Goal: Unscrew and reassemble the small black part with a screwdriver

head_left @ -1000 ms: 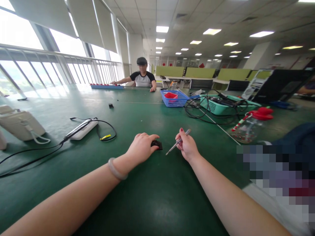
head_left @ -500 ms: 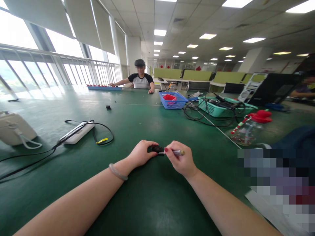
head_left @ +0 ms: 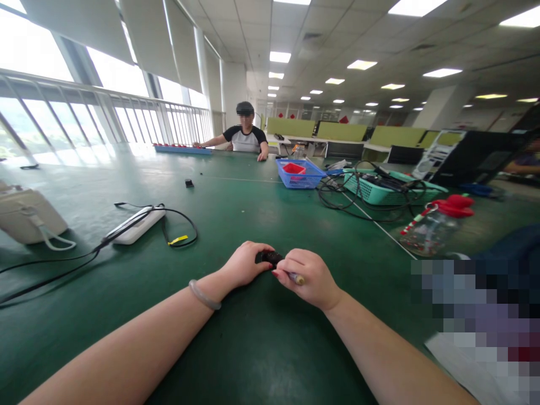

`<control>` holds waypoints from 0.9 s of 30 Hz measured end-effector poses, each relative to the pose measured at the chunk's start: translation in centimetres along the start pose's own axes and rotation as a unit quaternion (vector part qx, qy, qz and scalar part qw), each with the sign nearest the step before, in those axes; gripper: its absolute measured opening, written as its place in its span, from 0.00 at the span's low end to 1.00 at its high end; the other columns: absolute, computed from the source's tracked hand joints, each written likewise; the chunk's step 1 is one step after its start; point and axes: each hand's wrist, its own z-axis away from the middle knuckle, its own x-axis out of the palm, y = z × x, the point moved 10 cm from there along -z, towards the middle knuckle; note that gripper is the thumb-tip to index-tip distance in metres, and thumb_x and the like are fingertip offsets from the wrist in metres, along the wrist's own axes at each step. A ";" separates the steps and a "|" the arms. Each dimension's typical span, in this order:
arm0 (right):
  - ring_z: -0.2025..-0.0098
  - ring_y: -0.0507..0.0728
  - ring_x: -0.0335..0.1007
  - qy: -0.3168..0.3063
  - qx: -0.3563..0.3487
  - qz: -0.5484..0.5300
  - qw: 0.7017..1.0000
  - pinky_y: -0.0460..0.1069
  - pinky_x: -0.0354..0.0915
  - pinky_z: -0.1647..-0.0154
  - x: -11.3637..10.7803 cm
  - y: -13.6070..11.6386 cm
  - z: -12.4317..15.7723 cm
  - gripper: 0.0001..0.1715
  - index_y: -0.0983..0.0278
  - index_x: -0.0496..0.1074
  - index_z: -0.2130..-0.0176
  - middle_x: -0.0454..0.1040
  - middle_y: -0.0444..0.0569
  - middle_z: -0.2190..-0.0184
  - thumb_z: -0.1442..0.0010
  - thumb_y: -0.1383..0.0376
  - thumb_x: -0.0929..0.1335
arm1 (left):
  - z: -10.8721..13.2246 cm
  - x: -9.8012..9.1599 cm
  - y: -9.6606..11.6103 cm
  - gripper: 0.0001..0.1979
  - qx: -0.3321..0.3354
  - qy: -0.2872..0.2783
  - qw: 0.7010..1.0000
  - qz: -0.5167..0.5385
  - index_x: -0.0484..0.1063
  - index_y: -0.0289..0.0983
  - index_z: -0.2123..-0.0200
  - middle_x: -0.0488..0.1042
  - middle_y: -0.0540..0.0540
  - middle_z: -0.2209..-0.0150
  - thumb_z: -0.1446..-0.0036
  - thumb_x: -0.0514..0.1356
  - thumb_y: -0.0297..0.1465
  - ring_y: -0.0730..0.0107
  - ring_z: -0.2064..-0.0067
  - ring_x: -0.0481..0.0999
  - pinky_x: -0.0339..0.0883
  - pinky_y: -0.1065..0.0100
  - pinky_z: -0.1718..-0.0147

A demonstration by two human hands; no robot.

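My left hand [head_left: 248, 263] is closed round the left end of a small black part [head_left: 272, 257], thumb in front and fingers behind, close to the green tabletop. The part's exact kind cannot be made out. In my right hand [head_left: 310, 275], fingers pinched together, is a small screwdriver [head_left: 297, 278] with a pale handle and yellowish end. That handle points down and right, towards me. The tool's tip is hidden behind my fingers, which are right beside the black part; whether it touches the part cannot be seen.
A white power strip [head_left: 139, 225] with black cables lies left, beside a beige case [head_left: 31, 214]. Beyond are a small black block [head_left: 189, 183], a blue basket [head_left: 300, 177] and a green basket [head_left: 375, 194] with cables. A red-lidded bottle [head_left: 434, 230] stands right. Another person [head_left: 247, 138] sits opposite.
The screwdriver handle has swung from pointing right to pointing down and towards me, as my right hand turned and moved closer to my left. My left hand keeps its grip on the black part.
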 end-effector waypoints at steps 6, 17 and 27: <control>0.74 0.52 0.60 -0.036 -0.088 0.061 0.994 0.48 0.55 0.71 0.8 -2.4 -0.2 0.16 0.63 0.72 0.73 0.67 0.45 0.77 0.36 0.60 0.65 | 0.1 -0.1 0.2 0.17 0.007 0.005 1.000 0.003 0.76 0.43 0.53 0.78 0.47 0.54 0.49 0.62 0.34 0.59 0.50 0.72 0.64 0.61 0.48; 0.75 0.51 0.57 -0.025 -0.115 0.116 0.986 0.49 0.52 0.72 0.6 -3.0 0.0 0.18 0.62 0.73 0.75 0.64 0.44 0.80 0.36 0.60 0.65 | 0.1 0.0 0.1 0.18 0.014 0.010 1.000 -0.003 0.75 0.43 0.53 0.78 0.48 0.54 0.49 0.62 0.34 0.60 0.50 0.73 0.64 0.61 0.48; 0.76 0.51 0.58 -0.069 -0.108 0.073 0.989 0.49 0.51 0.74 1.6 -3.1 -0.1 0.20 0.63 0.70 0.78 0.64 0.44 0.80 0.36 0.61 0.63 | 0.2 -0.1 0.3 0.17 0.014 0.008 1.000 0.000 0.75 0.42 0.53 0.77 0.48 0.54 0.49 0.62 0.32 0.61 0.51 0.73 0.64 0.62 0.47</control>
